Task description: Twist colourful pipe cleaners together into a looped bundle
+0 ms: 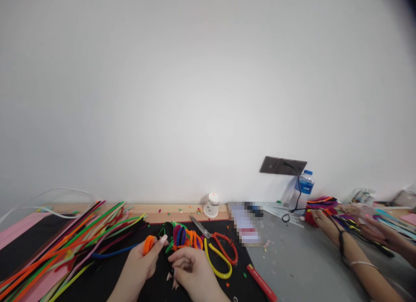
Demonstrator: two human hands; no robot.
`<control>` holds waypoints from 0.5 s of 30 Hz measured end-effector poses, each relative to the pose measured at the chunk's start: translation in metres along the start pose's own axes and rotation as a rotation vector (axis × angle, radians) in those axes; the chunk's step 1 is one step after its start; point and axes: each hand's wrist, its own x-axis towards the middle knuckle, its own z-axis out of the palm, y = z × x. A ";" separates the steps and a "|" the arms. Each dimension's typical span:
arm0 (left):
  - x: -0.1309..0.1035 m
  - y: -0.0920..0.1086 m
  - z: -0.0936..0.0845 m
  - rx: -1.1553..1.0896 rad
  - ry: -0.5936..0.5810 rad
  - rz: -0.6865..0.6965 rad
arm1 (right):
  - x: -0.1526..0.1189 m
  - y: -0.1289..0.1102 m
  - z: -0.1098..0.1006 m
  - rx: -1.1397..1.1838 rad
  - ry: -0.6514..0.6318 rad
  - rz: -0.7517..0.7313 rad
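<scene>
Your left hand (147, 259) is closed on an orange loop (148, 244); whether it is pinched or goes round a finger, you cannot tell. Your right hand (195, 271) has its fingers curled, and what they grip, if anything, is hidden. The coloured bundle (182, 237) lies at the lower centre of the frame, its long axis running roughly left to right, up and to the right of the loop. Your right hand is nearer, just below it; your left thumb points at its left end.

A bare white wall (195, 98) fills the upper frame. Below, a black mat (156, 289) carries your work, with long stems (81, 241) crowding the lower left. Scissors (207, 234) lie open just right of the bundle, limiting room there. Beyond them stands a small cup (212, 205).
</scene>
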 end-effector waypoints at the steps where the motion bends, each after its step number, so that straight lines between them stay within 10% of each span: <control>1: 0.001 0.002 -0.003 -0.029 0.034 0.015 | 0.001 0.001 -0.001 -0.001 0.011 -0.003; 7: 0.007 0.018 -0.020 -0.139 0.243 0.182 | 0.005 -0.002 -0.010 -0.034 0.144 -0.071; 15: -0.002 0.019 -0.006 0.052 0.045 0.168 | 0.002 -0.008 -0.010 0.051 0.100 -0.020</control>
